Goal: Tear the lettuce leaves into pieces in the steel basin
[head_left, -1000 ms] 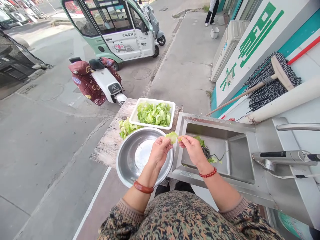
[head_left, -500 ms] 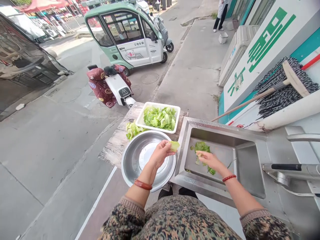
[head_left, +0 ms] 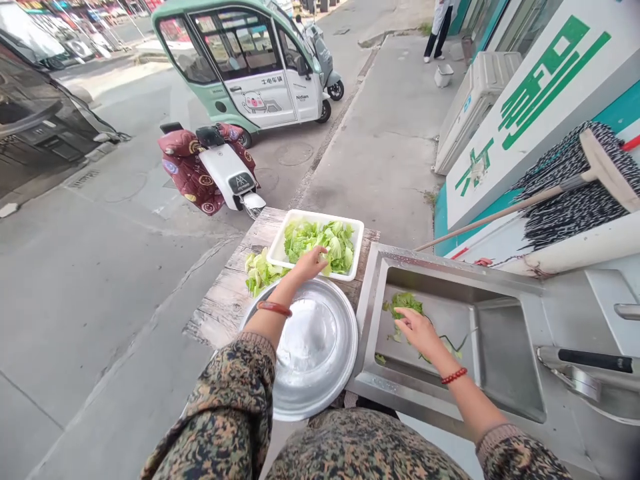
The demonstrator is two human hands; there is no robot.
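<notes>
My left hand [head_left: 310, 263] reaches over the near side of a white plastic tray [head_left: 361, 230] heaped with torn lettuce [head_left: 341, 247]. Its fingers are closed, with a pale lettuce leaf [head_left: 327, 268] at the tips. Below that forearm a round metal basin [head_left: 320, 353] stands on the table, partly covered by the arm. My right hand [head_left: 417, 329] hovers over the steel sink [head_left: 450, 317] with its fingers apart and nothing visible in them. Darker green leaves [head_left: 406, 302] lie on the sink bottom just beyond it, partly hidden by the hand.
More lettuce [head_left: 261, 272] lies on the wooden table [head_left: 220, 300], left of the tray. A faucet [head_left: 590, 363] juts in at the sink's right. A mop [head_left: 555, 190] leans by the wall. A scooter [head_left: 220, 167] and a green-white three-wheeler [head_left: 270, 93] stand beyond.
My left hand has moved forward from above the basin to the tray with the pale leaf. My right hand's fingers have spread over the sink. The view has shifted slightly.
</notes>
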